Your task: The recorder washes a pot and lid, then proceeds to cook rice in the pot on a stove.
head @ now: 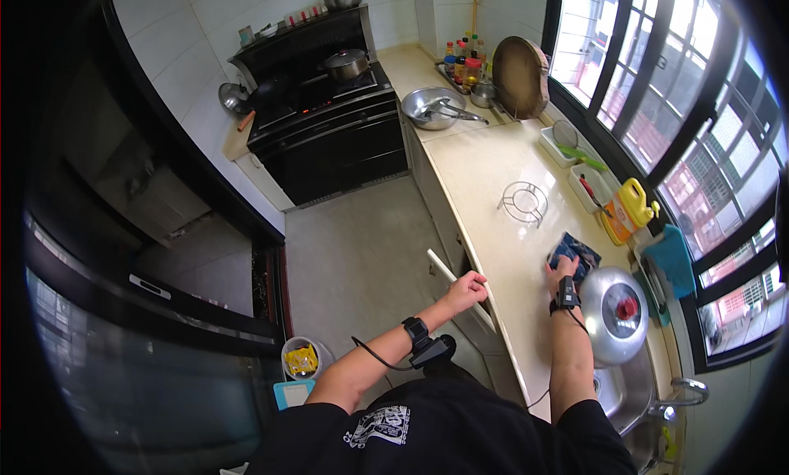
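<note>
My left hand [466, 292], fingers curled, is at the counter's front edge, over the top of an open white cabinet door [442, 264]. Whether its fingers grip that door is hidden. On the countertop [474, 160], my right hand [562, 270] grasps a dark blue patterned cloth [579, 250]. Close to my right wrist sits a large silver pot lid [598, 318] with a glass centre and a red knob. A round wire trivet [525, 202] stands farther up the counter. Each wrist wears a black strapped device with a cable.
The steel sink [616, 401] and tap [690, 385] lie at my right. Along the window are a yellow jug [625, 211] and white bins [585, 188]. Beyond stand a steel bowl [425, 99], a round cutting board [518, 77] and a stove [327, 136]. A waste bin [323, 355] is at left.
</note>
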The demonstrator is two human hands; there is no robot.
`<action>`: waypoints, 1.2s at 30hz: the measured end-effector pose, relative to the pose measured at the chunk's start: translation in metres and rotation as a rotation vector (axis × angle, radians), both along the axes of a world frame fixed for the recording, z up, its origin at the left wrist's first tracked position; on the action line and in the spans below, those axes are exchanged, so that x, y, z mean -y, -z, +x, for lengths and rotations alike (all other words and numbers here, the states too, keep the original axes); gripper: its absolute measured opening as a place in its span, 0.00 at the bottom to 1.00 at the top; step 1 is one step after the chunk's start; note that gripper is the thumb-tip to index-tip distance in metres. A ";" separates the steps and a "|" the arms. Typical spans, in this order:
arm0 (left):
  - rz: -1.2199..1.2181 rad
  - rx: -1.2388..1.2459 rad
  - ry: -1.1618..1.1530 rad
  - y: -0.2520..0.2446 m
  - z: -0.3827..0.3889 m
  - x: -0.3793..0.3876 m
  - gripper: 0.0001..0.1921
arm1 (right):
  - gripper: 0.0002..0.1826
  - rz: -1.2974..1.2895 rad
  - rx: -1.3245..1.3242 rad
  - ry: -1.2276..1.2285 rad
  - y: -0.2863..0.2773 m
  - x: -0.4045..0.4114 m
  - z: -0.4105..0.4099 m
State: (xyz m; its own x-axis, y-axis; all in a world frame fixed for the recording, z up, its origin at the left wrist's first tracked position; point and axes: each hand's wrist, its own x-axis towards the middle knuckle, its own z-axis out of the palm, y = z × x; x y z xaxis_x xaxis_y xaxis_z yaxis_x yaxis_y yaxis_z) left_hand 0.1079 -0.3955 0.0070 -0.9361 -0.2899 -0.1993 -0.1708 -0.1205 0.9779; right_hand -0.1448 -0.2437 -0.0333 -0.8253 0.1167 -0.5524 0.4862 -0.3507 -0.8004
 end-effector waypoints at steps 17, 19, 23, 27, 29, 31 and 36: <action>-0.037 0.155 0.451 -0.013 -0.180 0.074 0.26 | 0.09 0.173 -0.815 0.189 -0.077 -0.017 -0.106; 0.045 0.147 0.507 -0.027 -0.201 0.069 0.31 | 0.11 0.110 -0.932 0.156 -0.102 -0.022 -0.093; 0.371 0.127 0.495 -0.065 -0.229 0.064 0.43 | 0.09 0.042 -0.799 0.054 -0.162 -0.004 -0.028; 0.896 0.051 0.791 -0.080 -0.233 0.044 0.43 | 0.14 -0.326 -0.360 -0.100 -0.191 0.058 0.053; 0.875 0.304 0.857 -0.100 -0.209 0.039 0.35 | 0.20 -0.431 -0.123 -0.054 -0.147 0.065 0.069; 0.726 0.401 0.689 -0.081 -0.191 0.035 0.33 | 0.24 -0.396 0.024 -0.133 -0.121 0.075 0.079; 0.199 0.173 0.398 -0.041 -0.187 0.036 0.34 | 0.18 -0.420 -0.051 -0.182 -0.107 0.090 0.090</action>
State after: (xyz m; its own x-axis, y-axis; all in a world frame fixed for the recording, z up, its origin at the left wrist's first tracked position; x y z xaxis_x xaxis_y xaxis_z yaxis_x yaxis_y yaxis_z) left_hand -0.0787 -0.4318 0.0485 -0.9147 0.1446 -0.3774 -0.4002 -0.1948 0.8955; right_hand -0.0551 -0.3339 0.0738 -0.8391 -0.2579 -0.4789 0.5334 -0.5626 -0.6316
